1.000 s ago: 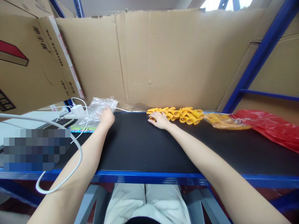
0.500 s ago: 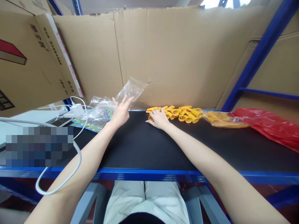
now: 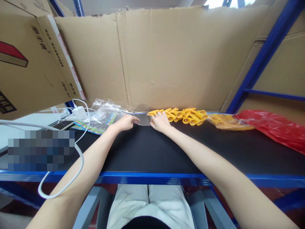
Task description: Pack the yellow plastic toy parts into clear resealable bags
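Observation:
A clear plastic bag lies flat on the black tabletop between my two hands. My left hand is closed at the bag's left part, fingers bent and pointing right. At the left end of a pile of yellow plastic horns, my right hand has its fingers curled over a horn close to the bag's right edge. That horn is mostly hidden under the hand. The flared ends of several horns face me.
More clear bags with colourful edges lie left. A white charger and looping cable are near my left arm. Right of the pile are bagged yellow horns and a red plastic bag. A cardboard wall stands behind.
My left hand has come down and slightly right, its spread fingers now bent. The clear bag, earlier raised against the cardboard, now lies flat by my right hand, which has barely moved.

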A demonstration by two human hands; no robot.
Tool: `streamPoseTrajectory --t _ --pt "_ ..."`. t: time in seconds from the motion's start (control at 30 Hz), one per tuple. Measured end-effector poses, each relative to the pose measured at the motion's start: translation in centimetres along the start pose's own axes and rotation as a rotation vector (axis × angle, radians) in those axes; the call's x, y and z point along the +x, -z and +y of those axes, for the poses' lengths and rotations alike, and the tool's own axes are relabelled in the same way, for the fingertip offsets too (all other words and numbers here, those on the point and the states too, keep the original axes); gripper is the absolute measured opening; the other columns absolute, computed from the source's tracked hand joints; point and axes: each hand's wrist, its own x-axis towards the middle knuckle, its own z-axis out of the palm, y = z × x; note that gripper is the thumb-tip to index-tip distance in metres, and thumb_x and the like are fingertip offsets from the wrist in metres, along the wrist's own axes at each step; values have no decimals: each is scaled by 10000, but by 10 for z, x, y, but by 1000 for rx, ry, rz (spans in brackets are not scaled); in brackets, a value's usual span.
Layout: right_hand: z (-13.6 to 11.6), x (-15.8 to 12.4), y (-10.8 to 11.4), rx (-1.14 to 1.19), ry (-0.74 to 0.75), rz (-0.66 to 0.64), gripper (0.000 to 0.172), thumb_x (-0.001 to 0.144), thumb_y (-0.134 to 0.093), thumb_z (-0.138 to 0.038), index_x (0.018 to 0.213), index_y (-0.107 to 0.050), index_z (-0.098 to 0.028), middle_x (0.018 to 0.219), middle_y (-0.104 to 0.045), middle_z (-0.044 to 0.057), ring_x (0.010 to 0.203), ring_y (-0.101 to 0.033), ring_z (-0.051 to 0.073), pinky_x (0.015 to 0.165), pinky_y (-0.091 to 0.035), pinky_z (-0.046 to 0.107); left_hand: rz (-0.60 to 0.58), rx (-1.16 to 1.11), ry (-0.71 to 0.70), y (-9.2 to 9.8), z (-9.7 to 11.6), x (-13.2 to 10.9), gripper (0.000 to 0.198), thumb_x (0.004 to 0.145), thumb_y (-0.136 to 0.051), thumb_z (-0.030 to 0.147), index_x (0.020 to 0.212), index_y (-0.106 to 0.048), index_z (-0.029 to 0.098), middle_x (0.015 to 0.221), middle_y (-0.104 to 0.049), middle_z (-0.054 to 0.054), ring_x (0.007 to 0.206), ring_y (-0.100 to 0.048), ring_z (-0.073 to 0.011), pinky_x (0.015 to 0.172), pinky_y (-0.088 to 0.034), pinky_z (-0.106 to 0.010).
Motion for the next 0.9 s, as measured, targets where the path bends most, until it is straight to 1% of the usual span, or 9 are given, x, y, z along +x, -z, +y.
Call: streamPoseTrajectory --t 0.1,0.17,0.33,0.43,0.53,0.6,0.7,0.8,0.9 --pt "2 1 2 42 -53 20 329 848 -413 -318 973 -648 -125 917 -671 166 970 -507 311 818 -294 431 -101 -30 40 0 0 0 664 548 -371 13 1119 -625 237 1058 -687 3 1092 -579 -162 1107 -189 -413" --pt "5 3 5 90 -123 47 317 837 -425 -327 978 -645 -145 939 -677 146 953 -530 305 808 -317 425 -123 -54 55 2 1 -1 621 570 -397 53 1110 -637 245 1089 -674 10 1094 -578 -168 1056 -306 -347" --pt "16 10 20 364 -376 83 274 803 -492 -317 988 -635 -173 954 -686 99 896 -605 262 788 -401 374 -85 -77 51 10 7 -3 393 697 -450 257 1005 -694 244 1051 -688 27 1007 -615 -192 899 -441 -262" --pt "22 15 28 582 -488 115 267 767 -563 -317 982 -631 -173 961 -681 84 889 -622 230 761 -445 322 -21 -24 67 9 8 -1 367 717 -443 262 971 -702 205 964 -710 -5 909 -639 -188 824 -466 -249" --pt "24 17 34 840 -593 106 245 754 -589 -292 950 -616 -148 881 -676 82 685 -641 177 636 -476 285 67 81 81 3 10 0 362 756 -438 277 1005 -684 182 917 -712 -42 867 -643 -194 783 -471 -258" --pt "23 15 35 1038 -675 97 228 751 -599 -271 932 -597 -133 840 -666 78 523 -604 128 530 -463 258 98 142 96 -1 13 1 371 797 -435 330 1053 -659 181 941 -702 -66 898 -635 -211 799 -468 -285" --pt "23 8 36 1247 -788 134 190 750 -616 -241 901 -576 -133 802 -646 58 433 -562 84 457 -431 218 107 264 168 -7 18 0 442 817 -455 443 1130 -603 169 1058 -662 -121 1022 -583 -280 898 -424 -413" --pt "26 -2 38 1394 -841 200 151 767 -602 -219 899 -569 -151 792 -629 35 455 -578 70 446 -414 186 21 328 242 -12 20 -2 537 822 -426 540 1190 -546 167 1200 -579 -171 1157 -473 -354 967 -269 -613" --pt "32 -9 41 1530 -859 241 115 772 -584 -181 882 -559 -161 772 -621 22 486 -589 66 441 -405 170 -106 247 239 -13 18 -2 547 850 -377 536 1274 -465 202 1295 -507 -169 1236 -388 -354 968 -153 -690"
